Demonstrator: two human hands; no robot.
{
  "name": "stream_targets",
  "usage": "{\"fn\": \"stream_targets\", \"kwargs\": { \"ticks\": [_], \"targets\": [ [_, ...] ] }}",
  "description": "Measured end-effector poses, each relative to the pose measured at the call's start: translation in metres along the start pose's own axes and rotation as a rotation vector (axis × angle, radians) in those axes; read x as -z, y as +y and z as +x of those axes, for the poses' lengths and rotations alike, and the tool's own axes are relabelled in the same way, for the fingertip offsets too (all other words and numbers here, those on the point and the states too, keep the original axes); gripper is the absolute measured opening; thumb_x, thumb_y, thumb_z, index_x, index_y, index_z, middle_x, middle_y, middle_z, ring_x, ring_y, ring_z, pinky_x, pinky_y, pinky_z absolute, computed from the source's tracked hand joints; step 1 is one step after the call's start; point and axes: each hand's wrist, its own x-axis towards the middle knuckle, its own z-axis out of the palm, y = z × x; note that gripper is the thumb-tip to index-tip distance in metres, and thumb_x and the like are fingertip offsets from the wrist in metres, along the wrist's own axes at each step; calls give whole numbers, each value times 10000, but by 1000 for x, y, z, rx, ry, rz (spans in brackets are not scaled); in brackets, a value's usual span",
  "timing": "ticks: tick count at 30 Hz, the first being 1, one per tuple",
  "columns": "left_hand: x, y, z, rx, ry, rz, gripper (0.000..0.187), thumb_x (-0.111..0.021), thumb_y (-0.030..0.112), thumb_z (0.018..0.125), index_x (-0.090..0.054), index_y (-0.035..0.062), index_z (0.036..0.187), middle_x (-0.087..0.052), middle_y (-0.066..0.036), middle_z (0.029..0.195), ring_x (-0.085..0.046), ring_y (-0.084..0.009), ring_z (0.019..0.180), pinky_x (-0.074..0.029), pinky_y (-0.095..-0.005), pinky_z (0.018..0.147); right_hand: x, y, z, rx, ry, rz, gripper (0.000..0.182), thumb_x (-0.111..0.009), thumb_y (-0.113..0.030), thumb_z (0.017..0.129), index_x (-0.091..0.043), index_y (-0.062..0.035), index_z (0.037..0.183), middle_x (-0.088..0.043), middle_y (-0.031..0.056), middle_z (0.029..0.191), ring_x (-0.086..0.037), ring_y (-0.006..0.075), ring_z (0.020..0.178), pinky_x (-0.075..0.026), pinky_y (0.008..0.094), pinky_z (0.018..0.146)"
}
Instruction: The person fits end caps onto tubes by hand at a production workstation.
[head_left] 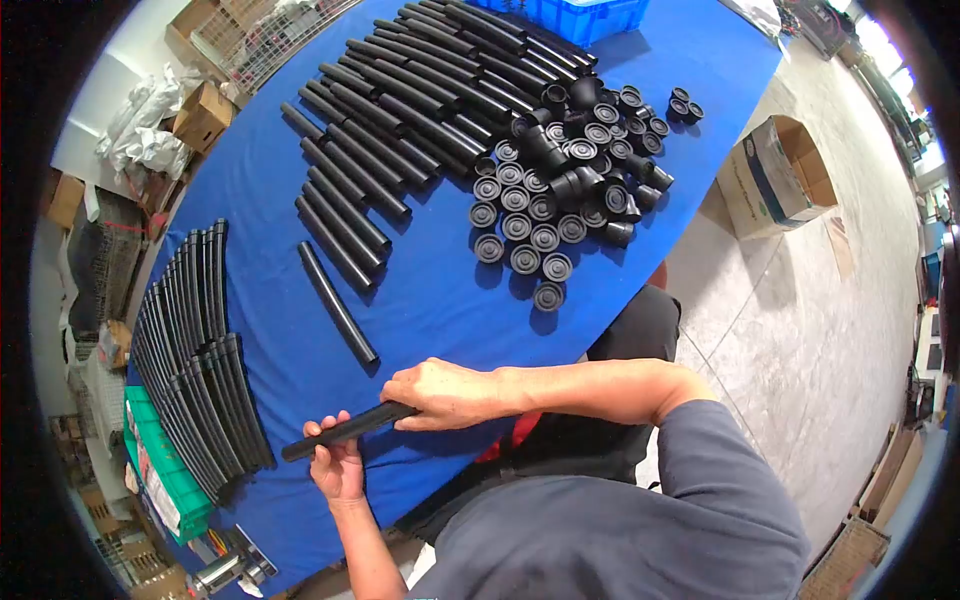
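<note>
I hold one black plastic tube (350,429) slantwise above the near edge of the blue-covered table. My left hand (338,464) is closed around it near its lower left end, thumb and fingers on either side. At the other end, my right hand (440,393) grips the tube, and its palm and fingers hide that tip. A single loose black tube (338,303) lies just beyond my hands. Farther off, many similar tubes (400,110) lie in slanted rows. Round black caps (524,258) with ringed faces are heaped to their right.
On the left lie stacked black tubes (200,370) beside a green crate (165,465). A metal device (232,565) stands at the lower left table edge. A blue crate (590,15) is at the far end. On the floor at right stands an open cardboard box (770,180).
</note>
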Motion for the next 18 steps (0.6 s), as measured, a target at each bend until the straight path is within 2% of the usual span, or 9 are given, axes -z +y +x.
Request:
{"fn": "stream_targets", "kwargs": {
  "ticks": [2,5,8,11,15,17,18],
  "targets": [
    [-1,-1,1,-12,12,21,297,-727,35,923,-559,42,1168,-627,-217,1317,-531,-407,1343,-479,-537,1133,-6,8,-1,26,61,27,224,-699,-164,857,-565,-2,934,-641,201,850,-657,419,822,-528,525,702],
    [-1,-1,2,-19,-13,30,292,-723,37,926,-560,42,1168,-632,-217,1309,-534,-404,1341,-481,-538,1131,-7,0,-2,-44,39,5,215,-697,-160,857,-571,-7,940,-641,201,856,-653,429,834,-522,533,721],
    [-1,-2,0,-36,-2,53,289,-721,37,928,-562,42,1169,-630,-216,1312,-535,-403,1340,-483,-535,1130,-10,7,-1,-25,55,37,216,-686,-149,862,-560,-9,969,-640,208,874,-649,438,841,-514,545,730],
    [-2,0,2,-2,-61,29,322,-709,18,927,-568,25,1216,-618,-220,1352,-507,-397,1368,-444,-514,1172,-11,7,-1,-27,33,-18,221,-679,-144,870,-554,-13,997,-629,206,890,-654,422,843,-518,533,699],
    [-11,-2,2,-3,75,-6,368,-734,31,911,-576,18,1244,-621,-222,1340,-511,-389,1365,-434,-521,1175,-6,-2,0,-31,-22,-169,217,-678,-144,877,-557,-22,1009,-606,191,881,-664,395,836,-527,513,666],
    [0,-2,1,-36,44,-21,356,-737,37,910,-581,28,1230,-625,-219,1333,-516,-388,1361,-435,-519,1172,-11,0,-4,60,34,-197,229,-687,-149,873,-556,-25,1014,-595,180,875,-669,384,819,-535,501,658],
    [-1,-1,-1,-36,46,4,344,-749,62,907,-582,45,1208,-639,-209,1312,-532,-386,1348,-439,-520,1162,-11,-2,-2,16,15,-145,253,-701,-172,873,-566,-21,1025,-600,178,888,-668,391,810,-541,499,677]
  ]
}}
